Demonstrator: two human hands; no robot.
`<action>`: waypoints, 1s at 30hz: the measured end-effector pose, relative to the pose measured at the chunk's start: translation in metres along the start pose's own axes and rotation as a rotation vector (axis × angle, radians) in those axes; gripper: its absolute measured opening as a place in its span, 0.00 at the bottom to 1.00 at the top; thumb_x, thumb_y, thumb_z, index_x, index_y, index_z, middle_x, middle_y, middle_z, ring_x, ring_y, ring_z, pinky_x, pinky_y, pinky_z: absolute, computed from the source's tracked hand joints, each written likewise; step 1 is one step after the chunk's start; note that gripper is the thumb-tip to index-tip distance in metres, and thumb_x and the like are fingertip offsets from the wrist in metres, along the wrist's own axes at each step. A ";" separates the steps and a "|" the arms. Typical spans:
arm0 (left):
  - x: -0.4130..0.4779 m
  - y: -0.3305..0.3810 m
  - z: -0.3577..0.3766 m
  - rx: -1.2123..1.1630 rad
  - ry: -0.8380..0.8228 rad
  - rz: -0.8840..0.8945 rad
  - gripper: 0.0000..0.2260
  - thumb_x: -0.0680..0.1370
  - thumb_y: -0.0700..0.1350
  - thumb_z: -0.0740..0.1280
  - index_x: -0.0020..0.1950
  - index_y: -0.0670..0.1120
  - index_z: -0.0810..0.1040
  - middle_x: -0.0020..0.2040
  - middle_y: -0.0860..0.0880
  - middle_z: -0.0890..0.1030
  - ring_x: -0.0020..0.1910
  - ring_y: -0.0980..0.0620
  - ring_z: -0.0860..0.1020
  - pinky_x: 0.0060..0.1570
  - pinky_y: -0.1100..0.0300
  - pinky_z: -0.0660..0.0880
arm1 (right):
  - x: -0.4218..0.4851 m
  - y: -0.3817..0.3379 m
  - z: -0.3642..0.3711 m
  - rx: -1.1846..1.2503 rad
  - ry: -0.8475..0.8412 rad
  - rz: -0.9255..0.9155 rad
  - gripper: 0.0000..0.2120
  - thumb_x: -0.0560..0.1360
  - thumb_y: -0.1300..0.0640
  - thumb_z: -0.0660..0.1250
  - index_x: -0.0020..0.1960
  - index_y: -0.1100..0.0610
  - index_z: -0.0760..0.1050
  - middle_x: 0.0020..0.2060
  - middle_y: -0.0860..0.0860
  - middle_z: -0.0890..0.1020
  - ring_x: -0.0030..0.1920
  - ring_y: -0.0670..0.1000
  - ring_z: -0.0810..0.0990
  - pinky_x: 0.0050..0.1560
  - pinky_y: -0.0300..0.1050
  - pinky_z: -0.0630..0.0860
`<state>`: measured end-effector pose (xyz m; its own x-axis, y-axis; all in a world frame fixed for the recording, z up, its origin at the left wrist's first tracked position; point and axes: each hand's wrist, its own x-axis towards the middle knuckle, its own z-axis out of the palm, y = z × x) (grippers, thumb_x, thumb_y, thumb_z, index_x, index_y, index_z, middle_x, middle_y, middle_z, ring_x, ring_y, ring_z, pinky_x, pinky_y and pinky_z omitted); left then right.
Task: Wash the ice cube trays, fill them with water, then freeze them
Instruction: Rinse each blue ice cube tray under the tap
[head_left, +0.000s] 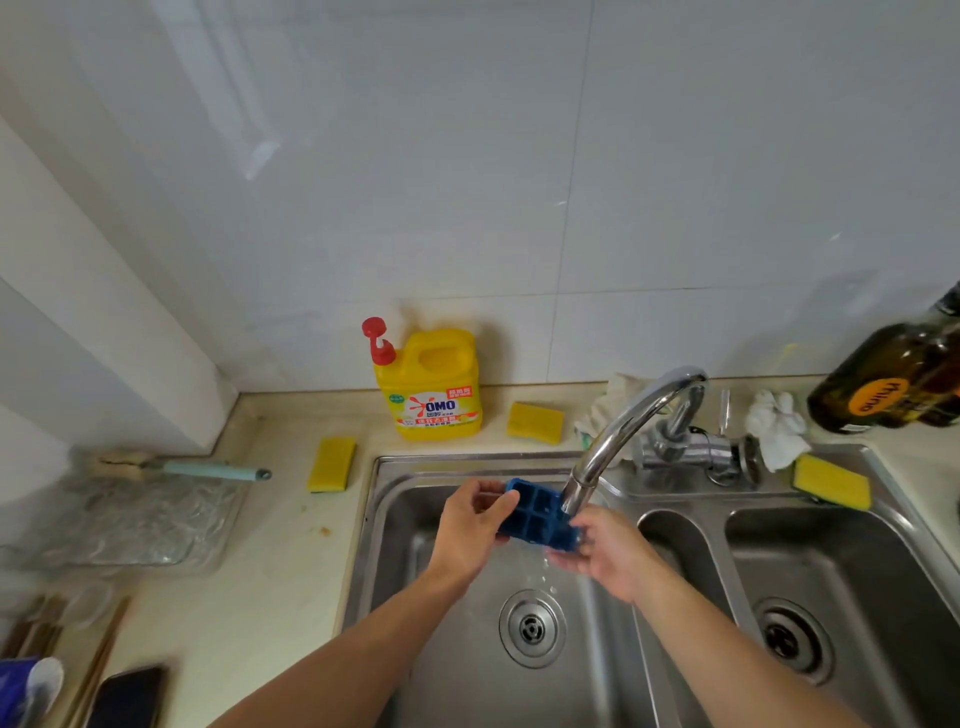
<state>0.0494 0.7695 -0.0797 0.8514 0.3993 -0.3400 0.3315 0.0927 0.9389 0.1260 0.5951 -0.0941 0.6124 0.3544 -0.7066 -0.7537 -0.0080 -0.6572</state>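
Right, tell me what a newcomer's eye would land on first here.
The blue ice cube tray, in the grip of the left hand and right hand, is held right under the tap over the left sink basin. Behind the sink, against the wall, stands a bright yellow soap jug with a red pump. A yellow sponge lies on the counter left of it.

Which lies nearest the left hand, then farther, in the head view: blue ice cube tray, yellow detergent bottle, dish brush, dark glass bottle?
1. Blue ice cube tray, held in the left hand.
2. Yellow detergent bottle, behind the sink.
3. Dish brush, on the left counter.
4. Dark glass bottle, far right.
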 end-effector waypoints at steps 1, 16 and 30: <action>0.000 0.002 0.000 0.015 -0.011 0.018 0.06 0.80 0.44 0.70 0.56 0.45 0.79 0.50 0.47 0.85 0.50 0.50 0.84 0.47 0.56 0.83 | 0.001 -0.002 -0.001 0.024 0.001 -0.004 0.14 0.79 0.70 0.60 0.64 0.67 0.73 0.59 0.68 0.78 0.48 0.63 0.84 0.41 0.51 0.84; 0.002 0.012 0.016 0.256 0.129 0.179 0.07 0.77 0.48 0.73 0.54 0.51 0.80 0.47 0.56 0.84 0.46 0.61 0.82 0.48 0.63 0.81 | -0.003 0.003 -0.011 0.039 -0.049 0.039 0.16 0.79 0.57 0.68 0.60 0.68 0.78 0.50 0.64 0.80 0.45 0.60 0.81 0.45 0.52 0.82; 0.006 -0.003 0.018 0.332 0.166 -0.098 0.11 0.79 0.54 0.70 0.47 0.46 0.80 0.43 0.47 0.84 0.38 0.52 0.84 0.34 0.61 0.81 | -0.020 0.008 -0.025 -0.101 -0.017 0.049 0.16 0.83 0.51 0.65 0.59 0.64 0.78 0.50 0.62 0.85 0.44 0.59 0.84 0.41 0.49 0.81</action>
<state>0.0607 0.7550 -0.0849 0.7409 0.5478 -0.3887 0.5449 -0.1519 0.8246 0.1134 0.5648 -0.0917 0.5708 0.3669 -0.7345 -0.7543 -0.1191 -0.6457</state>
